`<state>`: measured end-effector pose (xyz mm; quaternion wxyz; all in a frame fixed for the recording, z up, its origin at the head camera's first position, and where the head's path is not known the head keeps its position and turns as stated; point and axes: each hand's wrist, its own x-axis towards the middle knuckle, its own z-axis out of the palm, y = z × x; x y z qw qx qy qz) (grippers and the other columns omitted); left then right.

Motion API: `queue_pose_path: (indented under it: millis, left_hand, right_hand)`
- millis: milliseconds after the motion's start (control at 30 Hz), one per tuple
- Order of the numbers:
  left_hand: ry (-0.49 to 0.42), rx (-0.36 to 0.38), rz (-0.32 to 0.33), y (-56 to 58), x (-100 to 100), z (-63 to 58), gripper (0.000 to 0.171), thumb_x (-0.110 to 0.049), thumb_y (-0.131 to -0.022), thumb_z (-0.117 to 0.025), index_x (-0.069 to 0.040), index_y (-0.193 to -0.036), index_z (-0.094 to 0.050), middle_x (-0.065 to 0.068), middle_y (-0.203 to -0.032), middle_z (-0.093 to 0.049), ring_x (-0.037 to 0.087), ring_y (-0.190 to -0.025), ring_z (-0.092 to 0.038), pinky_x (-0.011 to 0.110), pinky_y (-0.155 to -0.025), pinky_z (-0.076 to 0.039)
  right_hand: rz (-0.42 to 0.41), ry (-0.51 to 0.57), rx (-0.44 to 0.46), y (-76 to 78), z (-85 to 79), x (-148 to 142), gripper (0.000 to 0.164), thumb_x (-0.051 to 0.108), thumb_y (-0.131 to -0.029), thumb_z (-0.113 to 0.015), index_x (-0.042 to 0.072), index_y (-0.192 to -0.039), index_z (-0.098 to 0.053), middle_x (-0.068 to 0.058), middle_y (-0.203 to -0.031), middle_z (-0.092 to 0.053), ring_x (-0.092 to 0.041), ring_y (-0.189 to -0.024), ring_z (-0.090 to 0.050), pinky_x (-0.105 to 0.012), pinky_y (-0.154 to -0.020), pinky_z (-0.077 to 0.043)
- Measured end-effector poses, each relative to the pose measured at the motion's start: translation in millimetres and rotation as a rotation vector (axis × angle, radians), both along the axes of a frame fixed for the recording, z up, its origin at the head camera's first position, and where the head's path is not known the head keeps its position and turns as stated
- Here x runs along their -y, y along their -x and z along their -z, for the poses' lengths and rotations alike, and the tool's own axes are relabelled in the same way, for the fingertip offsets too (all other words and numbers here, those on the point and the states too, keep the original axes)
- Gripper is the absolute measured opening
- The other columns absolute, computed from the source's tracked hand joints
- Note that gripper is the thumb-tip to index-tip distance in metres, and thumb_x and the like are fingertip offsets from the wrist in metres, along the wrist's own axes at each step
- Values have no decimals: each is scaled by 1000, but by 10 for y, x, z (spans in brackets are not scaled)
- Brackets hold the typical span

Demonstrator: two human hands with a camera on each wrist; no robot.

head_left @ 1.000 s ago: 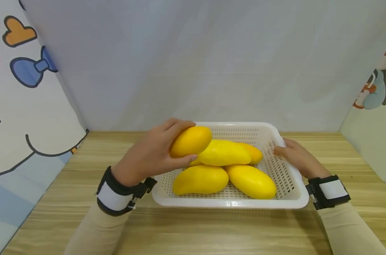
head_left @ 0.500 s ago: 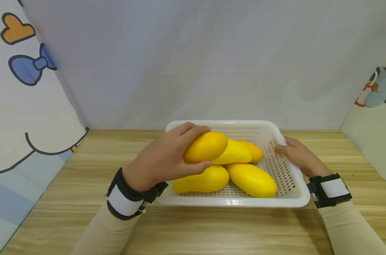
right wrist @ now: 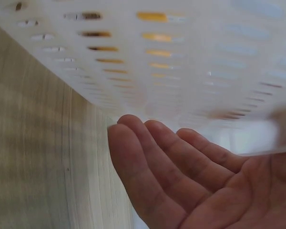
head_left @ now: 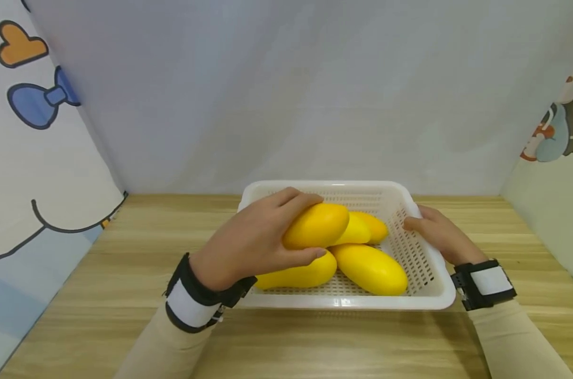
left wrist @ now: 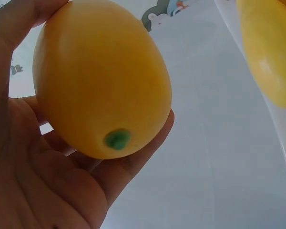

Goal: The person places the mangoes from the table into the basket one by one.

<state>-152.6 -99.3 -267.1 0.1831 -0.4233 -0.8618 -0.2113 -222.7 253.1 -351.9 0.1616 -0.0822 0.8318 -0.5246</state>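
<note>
My left hand [head_left: 253, 239] grips an orange-yellow mango [head_left: 320, 225] from its left side, thumb in front and fingers behind. In the left wrist view, a green stem spot marks the near end of that mango [left wrist: 102, 76]. It is over the left half of a white perforated plastic basket [head_left: 343, 302]. Inside lie several yellow mangoes, among them a front-right mango [head_left: 371, 269] and a front-left mango [head_left: 302, 271] partly covered by my hand. My right hand [head_left: 444, 237] holds the basket's right rim, thumb over the edge; its fingers [right wrist: 133, 157] lie against the outer wall.
The basket stands on a wood-grain table [head_left: 343, 342]. A pale grey backdrop [head_left: 305, 105] rises behind it. Cartoon-printed panels flank both sides, with a blue bow [head_left: 37, 102] printed on the left one.
My left hand has carried the mango rightward and slightly down, farther over the basket and the other mangoes. The right hand keeps its hold on the rim.
</note>
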Motion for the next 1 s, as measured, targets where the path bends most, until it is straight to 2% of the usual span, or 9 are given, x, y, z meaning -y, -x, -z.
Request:
queue_pose_path:
  millis: [200,400,467,667,1000]
  left_hand:
    - [49,-12,1,43,-77,-4,62,-56,-80,-60,-16,-127,-49,-5,-110,-53,6,-82,-46,20,-70,-42]
    - [184,-131,10,86,-245,-3,63,-61,-77,-59,-18,-122,-55,-5,-106,-59,10,-93,-50,24,-73,-43]
    - [220,-136,12,101,-291,8,63,-61,-76,-60,-18,-122,-56,-5,-105,-60,11,-93,-50,24,-72,-43]
    - [303,-26,15,128,-384,70,67,-63,-76,-61,-17,-123,-54,-5,-103,-57,9,-87,-46,23,-65,-42]
    - [407,92,0,148,-469,112,68,-62,-79,-59,-15,-126,-52,-4,-98,-57,10,-83,-48,24,-63,-43]
  right_hand:
    - [15,-21,-10,-3,-24,13,49,20,-95,-41,4,-139,-28,-31,-109,-55,-35,-77,-64,-50,-61,-53]
    - [13,-13,-9,-14,-30,5,49,19,-95,-41,4,-140,-28,-32,-110,-54,-35,-78,-64,-50,-61,-53]
    - [14,-15,-7,-14,-28,5,49,19,-95,-41,4,-140,-28,-32,-110,-54,-35,-78,-64,-50,-61,-53]
    - [15,-24,-3,-18,-18,14,48,19,-96,-40,4,-140,-29,-31,-110,-55,-35,-77,-64,-49,-61,-53]
    - [10,-15,3,-1,-3,23,47,20,-95,-41,4,-139,-31,-30,-110,-55,-35,-78,-64,-49,-61,-53]
